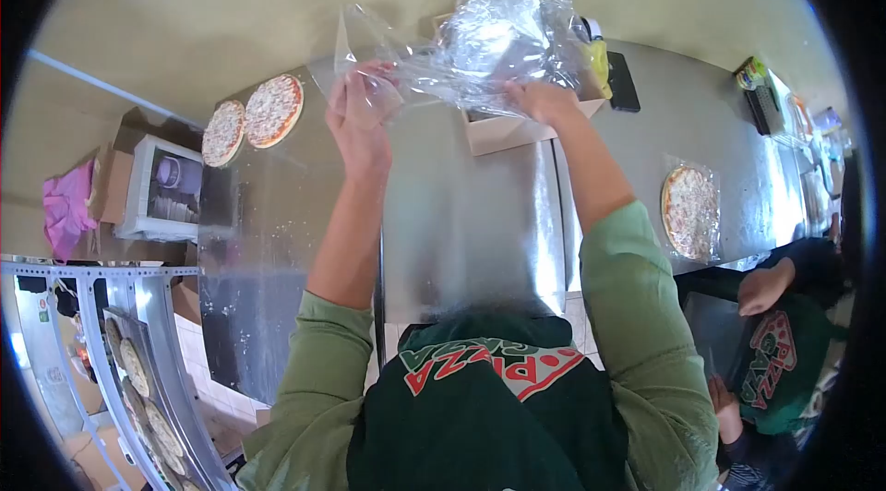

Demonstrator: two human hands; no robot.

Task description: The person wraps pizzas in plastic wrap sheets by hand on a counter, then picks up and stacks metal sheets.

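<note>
In clear, glossy plastic: film (503, 29) (crinkled, with bright highlights). In matt cardboard: box (512, 136). In smooth, reflective metal: worktop (286, 177). In matt cloth: sleeves (637, 288), printed garment (489, 436).

Lt grn slvs (639, 306), forearms (346, 246) bare; dk grn top (489, 445), red/wht pizza-slice logo (543, 371).
</note>
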